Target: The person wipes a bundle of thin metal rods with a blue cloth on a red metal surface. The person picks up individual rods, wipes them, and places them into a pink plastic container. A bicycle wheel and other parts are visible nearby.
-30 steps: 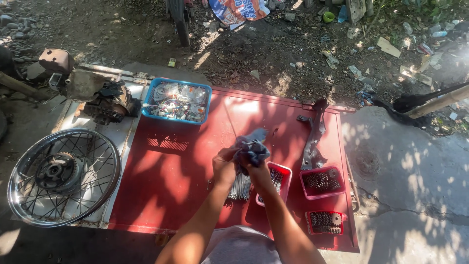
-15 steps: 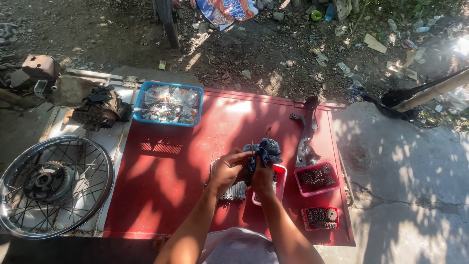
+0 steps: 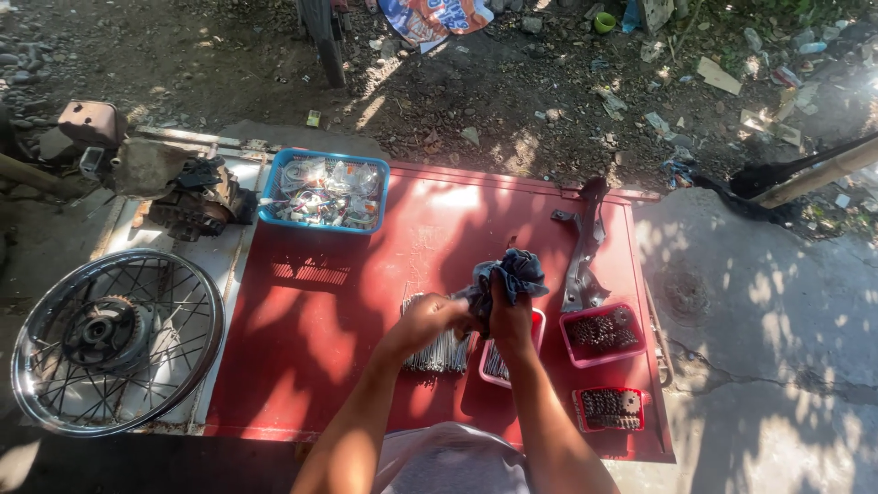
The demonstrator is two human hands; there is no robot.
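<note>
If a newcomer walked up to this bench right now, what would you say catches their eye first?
Most likely the red table, lit in patches of sun, with both hands at its middle: the right hand holds a blue-grey rag and the left hand meets it above a bundle of metal spokes. Next, the shiny spoked wheel lying flat at the left, and the blue basket of small packets at the table's far edge.

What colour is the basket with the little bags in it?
The basket is blue. The head camera shows it at the far left of the red table.
</note>
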